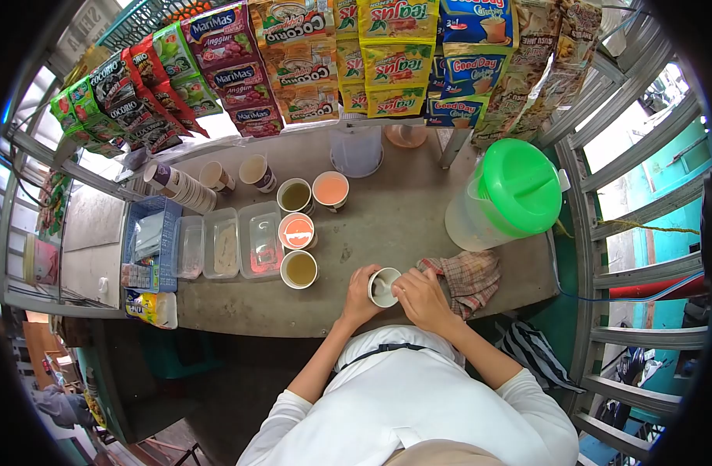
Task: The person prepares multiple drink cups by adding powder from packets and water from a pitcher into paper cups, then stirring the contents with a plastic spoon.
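Near the counter's front edge, a white paper cup (pixel 382 287) is tilted towards me, its mouth facing up. Wrapped round its left side are the fingers of my left hand (pixel 361 298). My right hand (pixel 424 300) is closed in a pinch at the right rim. A small pale shape shows inside the cup; what the right fingers pinch is partly hidden, and I cannot make it out. Right beside that hand lies a crumpled checked cloth (pixel 471 279). To the left stand cups of greenish drink (pixel 300 269), (pixel 295 196) and pink drink (pixel 330 189), plus an orange-topped cup (pixel 297 231).
A clear pitcher with a green lid (pixel 520 186) stands at the right. Plastic boxes (pixel 260 241), a blue basket (pixel 168 213) and stacked paper cups (pixel 177 186) occupy the left. Drink sachets (pixel 395 70) hang across the back. Metal bars (pixel 643 334) border the right side.
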Motion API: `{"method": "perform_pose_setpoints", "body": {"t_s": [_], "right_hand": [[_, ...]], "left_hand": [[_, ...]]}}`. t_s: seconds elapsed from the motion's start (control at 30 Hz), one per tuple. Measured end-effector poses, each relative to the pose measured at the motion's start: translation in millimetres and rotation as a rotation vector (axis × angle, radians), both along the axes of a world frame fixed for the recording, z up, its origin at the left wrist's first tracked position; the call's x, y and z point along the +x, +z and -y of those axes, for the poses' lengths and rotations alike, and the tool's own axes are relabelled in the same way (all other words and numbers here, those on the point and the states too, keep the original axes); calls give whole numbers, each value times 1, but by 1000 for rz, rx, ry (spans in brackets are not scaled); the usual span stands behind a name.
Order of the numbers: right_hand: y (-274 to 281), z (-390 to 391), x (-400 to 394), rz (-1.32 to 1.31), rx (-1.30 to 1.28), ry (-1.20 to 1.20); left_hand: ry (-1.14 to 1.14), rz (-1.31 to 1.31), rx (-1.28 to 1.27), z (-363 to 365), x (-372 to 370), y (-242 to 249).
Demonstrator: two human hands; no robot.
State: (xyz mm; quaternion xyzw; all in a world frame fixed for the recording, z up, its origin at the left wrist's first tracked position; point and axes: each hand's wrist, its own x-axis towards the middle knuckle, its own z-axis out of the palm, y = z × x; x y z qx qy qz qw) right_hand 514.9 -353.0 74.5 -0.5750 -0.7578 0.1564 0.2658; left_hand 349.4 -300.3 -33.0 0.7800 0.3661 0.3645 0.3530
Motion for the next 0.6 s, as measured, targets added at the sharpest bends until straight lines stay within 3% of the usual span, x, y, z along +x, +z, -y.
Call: {"method": "perform_pose_setpoints", "body": {"t_s": [0.6], "right_hand": [[1,-4,1,30,-12,36]], "left_hand": [[29,44,-58,1,2,5]]}}
